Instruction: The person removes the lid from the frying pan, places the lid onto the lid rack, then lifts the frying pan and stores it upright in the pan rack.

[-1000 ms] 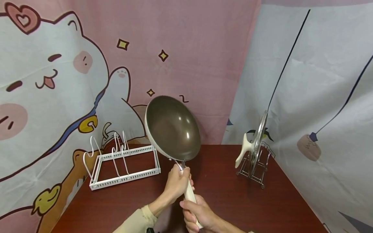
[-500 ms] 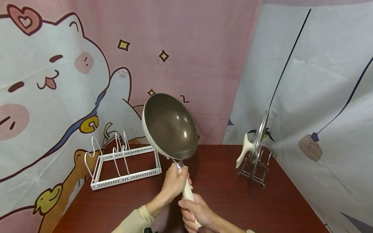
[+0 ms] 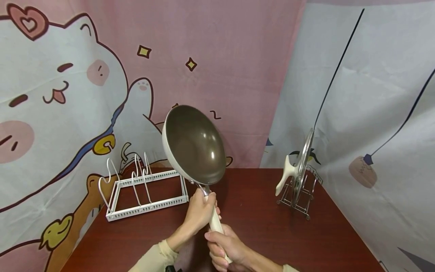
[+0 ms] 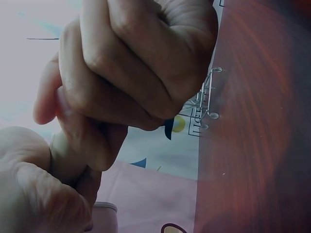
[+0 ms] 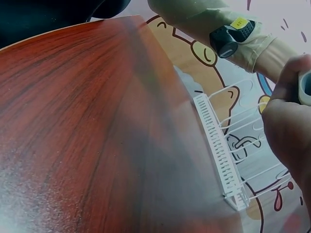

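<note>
A deep frying pan (image 3: pixel 195 145) with a brown inside and pale outer wall is raised above the table, tilted so its inside faces me. Its cream handle (image 3: pixel 215 221) slants down toward me. My left hand (image 3: pixel 199 209) grips the handle close to the pan. Lower down, my right hand (image 3: pixel 225 245) wraps round the handle's end. In the left wrist view, my left hand (image 4: pixel 39 187) and right hand (image 4: pixel 141 63) are close together, with a bit of the pan (image 4: pixel 105 217) below. The right wrist view shows my right hand (image 5: pixel 291 121) at the handle's end (image 5: pixel 306 88).
A white rack (image 3: pixel 146 202) with upright wire dividers stands on the left of the dark red table (image 3: pixel 265 234). On the right, a wire stand (image 3: pixel 295 206) holds a glass lid (image 3: pixel 302 166) with a cream handle. A printed cloth (image 3: pixel 238 56) hangs behind.
Both hands have shifted slightly left with the pan, which has also risen a little. The grip of each hand on the handle looks the same. Rack and lid have not moved.
</note>
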{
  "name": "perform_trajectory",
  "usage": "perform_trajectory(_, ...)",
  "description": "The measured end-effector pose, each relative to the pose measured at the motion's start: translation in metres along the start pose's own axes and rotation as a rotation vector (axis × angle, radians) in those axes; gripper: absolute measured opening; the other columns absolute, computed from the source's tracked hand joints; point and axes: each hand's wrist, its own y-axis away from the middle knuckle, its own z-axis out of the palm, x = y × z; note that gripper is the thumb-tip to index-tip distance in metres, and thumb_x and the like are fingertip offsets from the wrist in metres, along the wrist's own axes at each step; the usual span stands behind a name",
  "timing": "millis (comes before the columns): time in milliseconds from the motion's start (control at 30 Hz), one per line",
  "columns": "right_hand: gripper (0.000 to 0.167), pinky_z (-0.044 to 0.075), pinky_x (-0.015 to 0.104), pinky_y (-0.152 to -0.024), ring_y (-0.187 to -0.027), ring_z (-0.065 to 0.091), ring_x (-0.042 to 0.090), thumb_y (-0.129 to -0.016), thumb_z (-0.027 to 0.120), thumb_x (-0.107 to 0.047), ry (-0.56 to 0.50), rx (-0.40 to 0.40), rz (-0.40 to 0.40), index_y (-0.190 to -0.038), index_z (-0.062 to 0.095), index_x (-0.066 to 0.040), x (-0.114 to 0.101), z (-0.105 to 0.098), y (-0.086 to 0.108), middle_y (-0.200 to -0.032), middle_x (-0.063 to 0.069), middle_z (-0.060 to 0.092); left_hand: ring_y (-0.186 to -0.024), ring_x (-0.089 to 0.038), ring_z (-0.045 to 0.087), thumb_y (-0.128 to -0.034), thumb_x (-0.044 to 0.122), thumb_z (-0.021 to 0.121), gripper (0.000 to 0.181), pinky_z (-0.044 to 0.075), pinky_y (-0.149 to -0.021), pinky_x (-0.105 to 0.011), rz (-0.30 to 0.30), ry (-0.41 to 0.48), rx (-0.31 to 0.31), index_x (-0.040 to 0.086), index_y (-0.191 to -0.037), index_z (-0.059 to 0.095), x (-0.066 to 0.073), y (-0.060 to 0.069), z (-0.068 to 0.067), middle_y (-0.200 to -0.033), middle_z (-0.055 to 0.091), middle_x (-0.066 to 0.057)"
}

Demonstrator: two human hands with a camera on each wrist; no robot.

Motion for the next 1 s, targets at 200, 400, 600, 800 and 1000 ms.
perform_trajectory(200,0.033,0.028,0.031,-0.031,-0.038,0.046,-0.001,-0.115,0.041,-0.01,-0.004,-0.015,0.005,-0.086,0.031,0.0,0.0,0.003,-0.005,-0.055,-0.018,0.047,-0.047,-0.014,0.07,-0.1107,0.014,0.057,0.017,0.065,-0.051,-0.038,0.003,-0.026,0.011,-0.002,-0.107,0.058,0.002,0.001,-0.006,-0.068,0.069,-0.009)
perform_trajectory(400,0.031,0.029,0.032,-0.031,-0.038,0.045,-0.001,-0.114,0.042,-0.01,0.003,-0.027,0.003,-0.083,0.041,-0.012,0.0,0.005,-0.011,-0.055,-0.019,0.049,-0.047,-0.014,0.07,-0.1109,0.013,0.057,0.016,0.065,-0.051,-0.038,0.012,-0.033,0.01,-0.002,-0.108,0.057,0.003,0.001,-0.012,-0.068,0.067,-0.008)
perform_trajectory(600,0.027,0.03,0.03,-0.031,-0.039,0.046,-0.002,-0.114,0.04,-0.009,-0.016,-0.048,-0.006,-0.088,0.044,-0.014,0.0,0.005,-0.015,-0.056,-0.019,0.049,-0.047,-0.014,0.069,-0.1108,0.013,0.057,0.015,0.064,-0.05,-0.038,0.018,-0.042,0.018,-0.002,-0.109,0.057,0.006,-0.001,-0.016,-0.069,0.067,-0.008)
perform_trajectory(800,0.025,0.031,0.029,-0.031,-0.039,0.046,-0.002,-0.114,0.039,-0.008,-0.027,-0.064,-0.008,-0.09,0.043,-0.015,0.0,0.006,-0.02,-0.056,-0.019,0.047,-0.047,-0.014,0.069,-0.1108,0.013,0.057,0.014,0.064,-0.05,-0.038,0.028,-0.067,0.017,-0.001,-0.109,0.057,0.008,-0.002,-0.021,-0.068,0.067,-0.008)
perform_trajectory(1000,0.024,0.029,0.03,-0.031,-0.039,0.046,-0.002,-0.113,0.039,-0.008,-0.042,-0.08,-0.011,-0.091,0.044,-0.015,0.0,0.008,-0.024,-0.056,-0.018,0.048,-0.048,-0.014,0.069,-0.1095,0.012,0.058,0.013,0.064,-0.05,-0.038,0.032,-0.087,0.03,-0.001,-0.108,0.057,0.012,-0.003,-0.025,-0.068,0.067,-0.008)
